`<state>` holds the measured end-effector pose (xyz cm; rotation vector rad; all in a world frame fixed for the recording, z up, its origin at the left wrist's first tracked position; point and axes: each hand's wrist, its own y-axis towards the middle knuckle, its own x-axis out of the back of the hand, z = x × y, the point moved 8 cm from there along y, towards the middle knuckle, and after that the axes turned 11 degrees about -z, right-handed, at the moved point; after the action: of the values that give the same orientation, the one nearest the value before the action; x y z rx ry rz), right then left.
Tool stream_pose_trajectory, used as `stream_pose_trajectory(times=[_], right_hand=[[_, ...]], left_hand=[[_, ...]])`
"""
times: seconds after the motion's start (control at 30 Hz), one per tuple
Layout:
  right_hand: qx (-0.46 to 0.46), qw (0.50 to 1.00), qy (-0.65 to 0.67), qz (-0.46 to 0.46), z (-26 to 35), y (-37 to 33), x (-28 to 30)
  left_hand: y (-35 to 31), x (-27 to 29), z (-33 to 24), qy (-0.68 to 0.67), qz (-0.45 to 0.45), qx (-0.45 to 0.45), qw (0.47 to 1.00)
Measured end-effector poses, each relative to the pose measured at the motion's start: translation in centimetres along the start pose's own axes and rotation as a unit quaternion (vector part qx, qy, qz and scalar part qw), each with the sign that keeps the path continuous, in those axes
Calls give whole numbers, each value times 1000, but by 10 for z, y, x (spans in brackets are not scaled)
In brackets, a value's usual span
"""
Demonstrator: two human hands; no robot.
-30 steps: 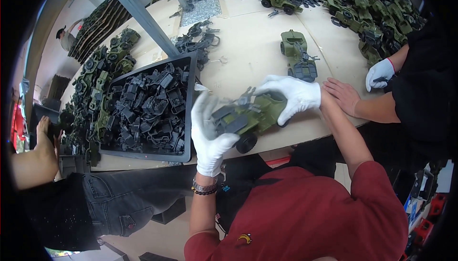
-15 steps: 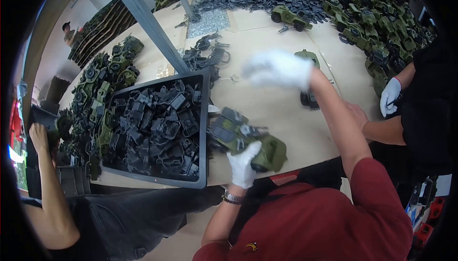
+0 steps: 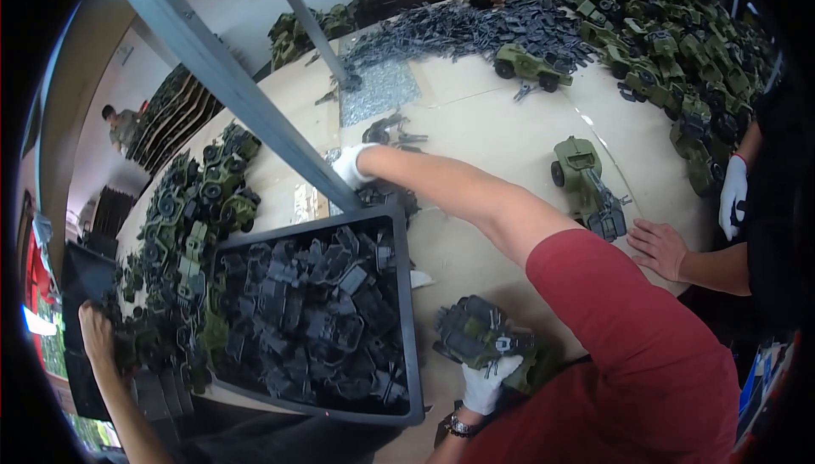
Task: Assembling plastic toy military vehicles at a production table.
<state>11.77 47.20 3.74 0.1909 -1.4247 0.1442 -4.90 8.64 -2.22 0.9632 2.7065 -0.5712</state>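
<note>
My gloved left hand [image 3: 488, 383] is closed around the side of a green toy military vehicle [image 3: 484, 334] with dark grey parts fitted on its top, close to my body at the table's near edge. Stretched across the table, my gloved right hand [image 3: 350, 165] is beside the slanting metal post, by a group of dark grey plastic toy parts [image 3: 392, 196]; its fingers are hidden behind the post. Between my arms and the left-hand pile stands a black tray [image 3: 409, 320] full of dark grey plastic frames [image 3: 314, 320].
Green toy vehicles lie heaped at left [image 3: 191, 243] and far right [image 3: 662, 48]. A finished-looking green vehicle [image 3: 581, 171] stands right of my arm, near a co-worker's bare hand [image 3: 658, 247]. A metal post [image 3: 229, 82] slants across the table. Small grey parts [image 3: 475, 27] cover the far side.
My right hand has swung left, from mid-table to the dark parts by the post. My left hand still holds the toy vehicle, now lower in view. The co-worker's bare hand now shows flat on the table.
</note>
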Motion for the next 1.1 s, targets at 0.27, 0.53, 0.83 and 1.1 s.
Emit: stream_pose_trajectory(times=[0.27, 0.53, 0.83, 1.1], right_hand=[[69, 993, 66, 68, -39, -78, -15], [23, 963, 93, 250, -46, -196, 15], [-107, 983, 31, -147, -129, -81, 80], [-219, 975, -41, -21, -119, -58, 40]], left_hand=[[5, 0, 13, -73, -15, 31, 997], [6, -5, 0, -102, -33, -1, 994], [9, -11, 0, -82, -9, -3, 997], [1, 3, 3, -29, -60, -7, 998]])
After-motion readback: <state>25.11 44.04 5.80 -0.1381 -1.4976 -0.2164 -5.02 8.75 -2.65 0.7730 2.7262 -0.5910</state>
